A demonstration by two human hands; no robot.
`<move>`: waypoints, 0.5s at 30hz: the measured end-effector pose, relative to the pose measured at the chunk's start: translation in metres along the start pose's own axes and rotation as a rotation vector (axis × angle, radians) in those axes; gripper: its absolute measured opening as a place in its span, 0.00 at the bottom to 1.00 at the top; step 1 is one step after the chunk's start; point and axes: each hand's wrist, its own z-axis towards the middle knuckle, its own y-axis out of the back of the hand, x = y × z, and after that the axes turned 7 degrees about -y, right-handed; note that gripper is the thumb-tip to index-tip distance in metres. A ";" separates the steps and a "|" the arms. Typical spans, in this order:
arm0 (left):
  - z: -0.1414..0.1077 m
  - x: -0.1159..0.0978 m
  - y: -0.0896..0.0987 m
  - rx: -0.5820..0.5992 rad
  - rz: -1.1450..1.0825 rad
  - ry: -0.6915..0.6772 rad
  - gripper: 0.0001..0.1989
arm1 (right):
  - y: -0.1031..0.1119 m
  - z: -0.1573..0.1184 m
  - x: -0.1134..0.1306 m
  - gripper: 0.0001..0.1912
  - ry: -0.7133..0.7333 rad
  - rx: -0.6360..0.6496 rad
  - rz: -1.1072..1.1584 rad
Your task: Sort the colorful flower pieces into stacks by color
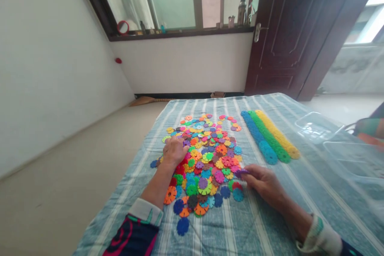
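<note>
A wide pile of notched plastic discs (207,156) in many colours lies on the striped cloth in front of me. My left hand (175,151) reaches over the pile's left side, palm down, with thumb and fingers apart. Its fingertips are partly hidden among the discs, close to a purple disc (186,143). At the pile's right edge, my right hand (264,182) pinches purple discs (241,172) between thumb and fingers; how many I cannot make out.
Blue (259,138), green (268,138) and yellow (277,134) rows of discs lie side by side to the right. Beyond them are two clear plastic containers (319,126). The striped cloth (126,208) covers the surface. A dark door (288,28) stands behind.
</note>
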 end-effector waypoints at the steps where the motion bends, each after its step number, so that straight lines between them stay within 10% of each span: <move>1: 0.001 0.000 -0.001 0.002 -0.007 0.009 0.14 | 0.000 0.000 0.001 0.12 0.000 0.002 0.003; 15: -0.010 -0.026 0.018 -0.157 -0.492 -0.081 0.04 | 0.001 -0.001 0.009 0.14 0.031 -0.033 -0.017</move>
